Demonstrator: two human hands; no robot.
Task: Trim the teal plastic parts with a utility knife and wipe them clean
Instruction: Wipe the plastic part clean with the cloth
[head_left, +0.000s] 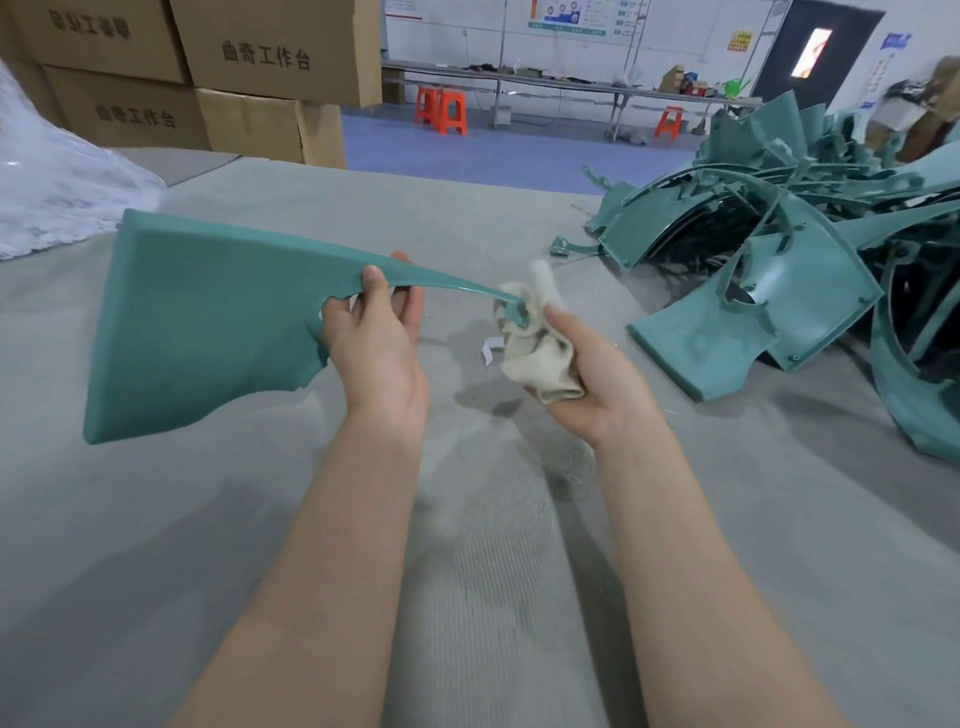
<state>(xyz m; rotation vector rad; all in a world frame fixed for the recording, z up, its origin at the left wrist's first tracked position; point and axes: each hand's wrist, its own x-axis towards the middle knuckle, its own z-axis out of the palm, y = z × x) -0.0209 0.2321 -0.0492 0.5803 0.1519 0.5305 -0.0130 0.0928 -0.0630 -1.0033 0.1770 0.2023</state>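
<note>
A large teal plastic part (208, 322) is held up above the grey table, its wide flat panel to the left and a thin arm tapering right. My left hand (376, 338) pinches it where the arm leaves the panel, thumb on the near face. My right hand (592, 374) grips a crumpled beige cloth (540, 353) that is wrapped around the ringed tip of the arm (514, 312). No utility knife is visible.
A heap of teal plastic parts (789, 249) fills the right side of the table (260, 519). Cardboard boxes (249, 78) stand at the back left beside a clear plastic bag (57, 192). A small white scrap (488, 349) lies under the cloth. Orange stools stand beyond.
</note>
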